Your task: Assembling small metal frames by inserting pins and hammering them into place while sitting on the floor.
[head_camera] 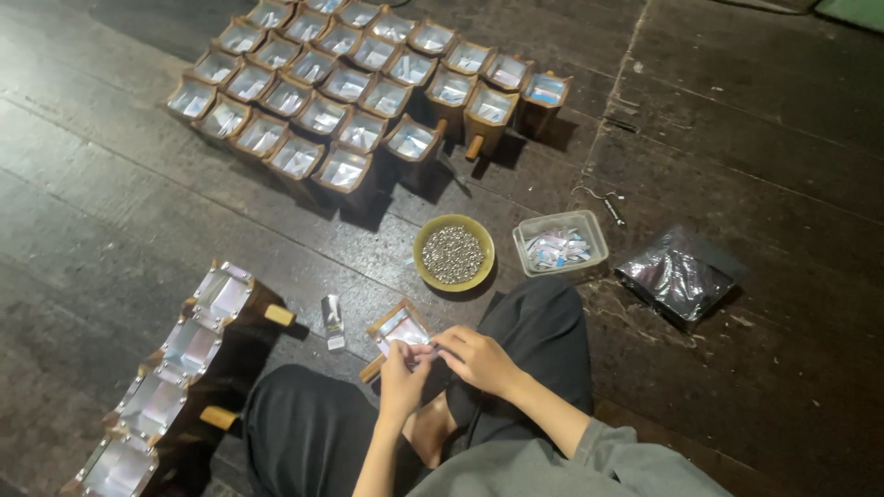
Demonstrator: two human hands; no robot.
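Note:
I sit cross-legged on a dark wooden floor. My left hand (pixel 402 375) and my right hand (pixel 476 358) meet just above my knees, fingertips pinched together on a tiny pale piece between them. Directly in front of my hands lies a small wooden box with a shiny foil lining (pixel 396 329), tilted on the floor. A yellow bowl (pixel 424 267) full of small silvery pieces stands just beyond it. A clear plastic tub (pixel 595 241) with small paper slips is to the right of the bowl.
Several foil-lined wooden boxes (pixel 350 87) stand in rows at the back. A line of similar boxes (pixel 175 368) runs along the front left. A small packet (pixel 332 322) lies left of the tilted box. A dark shiny plastic bag (pixel 677 274) and a metal hook (pixel 603 202) lie at the right.

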